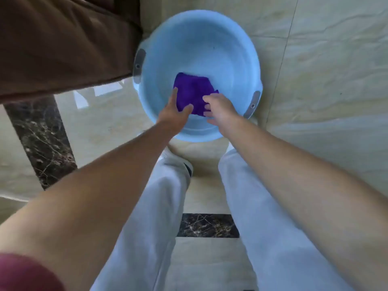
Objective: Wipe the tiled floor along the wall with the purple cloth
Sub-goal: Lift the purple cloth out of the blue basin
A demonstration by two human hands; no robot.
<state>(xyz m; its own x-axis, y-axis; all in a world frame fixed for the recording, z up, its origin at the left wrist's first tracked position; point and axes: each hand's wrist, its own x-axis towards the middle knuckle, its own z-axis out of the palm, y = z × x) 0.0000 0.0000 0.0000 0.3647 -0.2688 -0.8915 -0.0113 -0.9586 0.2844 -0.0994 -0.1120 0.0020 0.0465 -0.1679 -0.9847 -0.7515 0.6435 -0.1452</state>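
The purple cloth [192, 91] lies folded inside a light blue plastic basin [197, 49] that stands on the beige tiled floor [327, 80]. My left hand [175, 113] grips the cloth's left edge, thumb across its front. Over on the other side, my right hand [218, 109] has its fingers curled over the cloth's right corner. Both hands reach over the basin's near rim. Whether the basin holds water is unclear.
A brown upholstered piece of furniture [63, 45] fills the upper left, touching the basin's left side. Dark marble strips [42, 139] run through the floor tiles. My legs in light grey trousers [159, 217] stand just in front of the basin.
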